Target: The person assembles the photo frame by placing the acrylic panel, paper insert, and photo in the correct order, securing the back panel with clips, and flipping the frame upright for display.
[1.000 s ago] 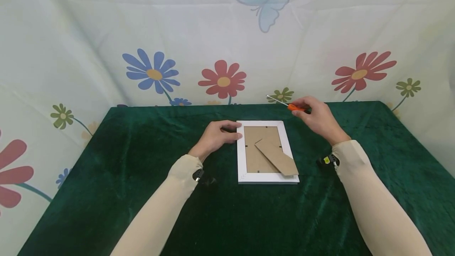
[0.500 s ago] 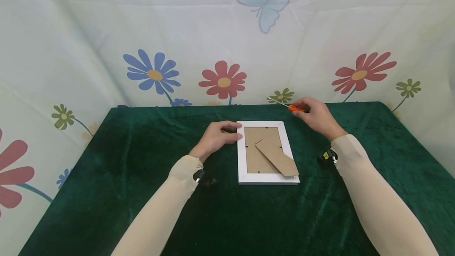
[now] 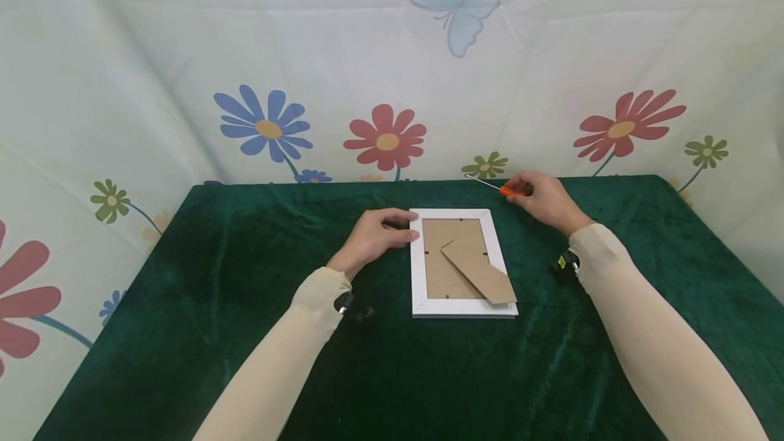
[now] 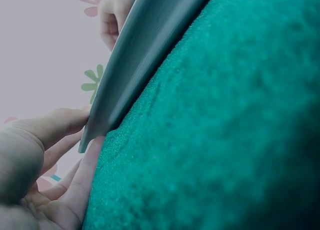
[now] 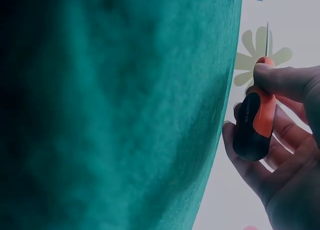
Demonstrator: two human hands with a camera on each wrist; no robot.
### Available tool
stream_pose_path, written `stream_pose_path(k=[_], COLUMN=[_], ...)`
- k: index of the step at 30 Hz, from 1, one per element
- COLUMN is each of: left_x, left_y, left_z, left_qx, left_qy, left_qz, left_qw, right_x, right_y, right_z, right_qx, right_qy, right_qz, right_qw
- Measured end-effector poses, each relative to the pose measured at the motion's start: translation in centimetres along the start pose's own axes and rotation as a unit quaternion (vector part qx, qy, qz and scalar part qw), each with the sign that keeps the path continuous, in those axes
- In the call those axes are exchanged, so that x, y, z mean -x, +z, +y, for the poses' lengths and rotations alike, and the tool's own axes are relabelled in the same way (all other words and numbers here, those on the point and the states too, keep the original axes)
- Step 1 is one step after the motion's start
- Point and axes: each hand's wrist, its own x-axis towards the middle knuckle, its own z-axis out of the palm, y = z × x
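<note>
A white picture frame lies back side up on the table, showing its brown backing board and an angled easel leg. My left hand pinches the frame's upper left edge; in the left wrist view the thumb is on one face and fingers reach the edge beside the cloth. Past the frame's upper right corner, my right hand holds a screwdriver by its orange and black handle. The thin shaft points left toward the back edge of the table. Part of the handle is hidden by the fingers.
Dark green velvety cloth covers the table. Behind it hangs a pale curtain printed with flowers and a butterfly. Small black tabs sit around the backing board.
My right hand has come down slightly with the screwdriver, whose tip is now a little lower. The left hand and the picture frame stay in place.
</note>
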Motion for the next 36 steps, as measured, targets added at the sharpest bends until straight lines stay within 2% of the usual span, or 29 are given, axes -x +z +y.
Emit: stream_pose_path(k=[14, 36], left_x=[-0.14, 0.03], left_y=[-0.03, 0.06], left_z=[-0.05, -0.07], left_qx=[0.001, 0.000], left_qy=[0.004, 0.001], left_qz=[-0.004, 0.003], left_qw=[1.0000, 1.0000], right_x=[-0.22, -0.03], right_y=[-0.22, -0.25], right_z=[0.76, 0.76], right_qx=[0.019, 0.037], right_qy=[0.020, 0.050], right_qz=[-0.027, -0.032], right_qw=[0.999, 0.998])
